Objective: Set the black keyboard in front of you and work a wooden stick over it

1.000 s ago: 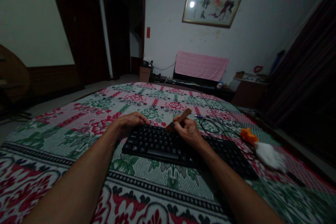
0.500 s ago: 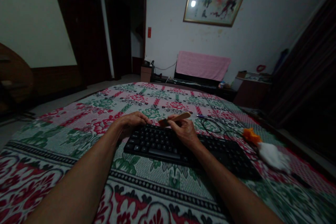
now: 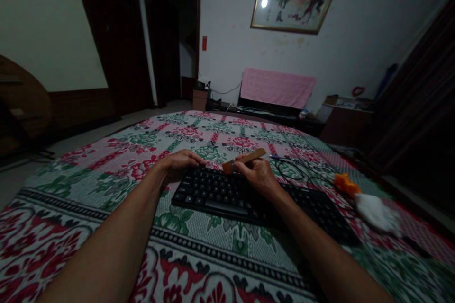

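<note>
A black keyboard lies flat on the flowered bedspread, its right part partly covered by my right forearm. My right hand is closed round a flat paintbrush with a wooden handle. The brush's bristle end points left and down, over the keys near the keyboard's back edge; whether it touches them I cannot tell. At the keyboard's back left corner, my left hand grips the edge with bent fingers. Its thumb is hidden.
A black cable lies coiled behind the keyboard. To its right are an orange cloth-like item, a white crumpled cloth and a dark slim object. The patterned bedspread spreads all around.
The whole view has shifted slightly, so things appear a little further right. The paintbrush in my right hand has moved slightly right along the keyboard's back edge. My left hand stays at the corner.
</note>
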A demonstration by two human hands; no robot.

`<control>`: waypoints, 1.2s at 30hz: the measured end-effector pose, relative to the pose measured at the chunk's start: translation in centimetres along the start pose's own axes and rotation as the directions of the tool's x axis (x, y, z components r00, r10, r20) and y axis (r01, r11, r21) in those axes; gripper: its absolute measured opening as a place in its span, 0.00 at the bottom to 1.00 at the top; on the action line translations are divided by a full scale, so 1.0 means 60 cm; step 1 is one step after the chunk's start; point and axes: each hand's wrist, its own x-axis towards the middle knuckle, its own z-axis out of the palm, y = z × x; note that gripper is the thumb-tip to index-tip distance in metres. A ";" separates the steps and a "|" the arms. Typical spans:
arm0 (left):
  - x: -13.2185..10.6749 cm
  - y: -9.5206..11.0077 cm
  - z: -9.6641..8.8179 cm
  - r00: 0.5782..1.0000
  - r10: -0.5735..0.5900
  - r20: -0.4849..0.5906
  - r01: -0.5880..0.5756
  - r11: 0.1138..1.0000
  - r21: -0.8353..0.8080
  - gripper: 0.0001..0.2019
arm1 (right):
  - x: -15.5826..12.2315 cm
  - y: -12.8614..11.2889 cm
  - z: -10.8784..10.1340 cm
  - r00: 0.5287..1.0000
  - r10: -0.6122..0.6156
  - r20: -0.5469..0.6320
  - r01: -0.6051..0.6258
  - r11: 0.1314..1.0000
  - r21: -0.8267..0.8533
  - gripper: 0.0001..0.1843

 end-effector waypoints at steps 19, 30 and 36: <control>-0.006 -0.003 -0.007 0.999 0.053 0.000 -0.053 0.996 -0.077 0.19 | 0.024 -0.033 0.046 0.996 -0.094 -0.015 0.091 0.989 -0.120 0.08; 0.014 -0.018 -0.020 0.996 0.080 0.026 -0.078 0.994 -0.078 0.18 | 0.022 -0.060 0.047 0.962 -0.140 0.232 0.213 0.920 -0.330 0.09; 0.014 -0.016 -0.020 0.997 0.077 0.029 -0.075 0.995 -0.067 0.19 | 0.029 -0.055 0.041 0.988 -0.153 -0.012 0.146 0.958 -0.245 0.10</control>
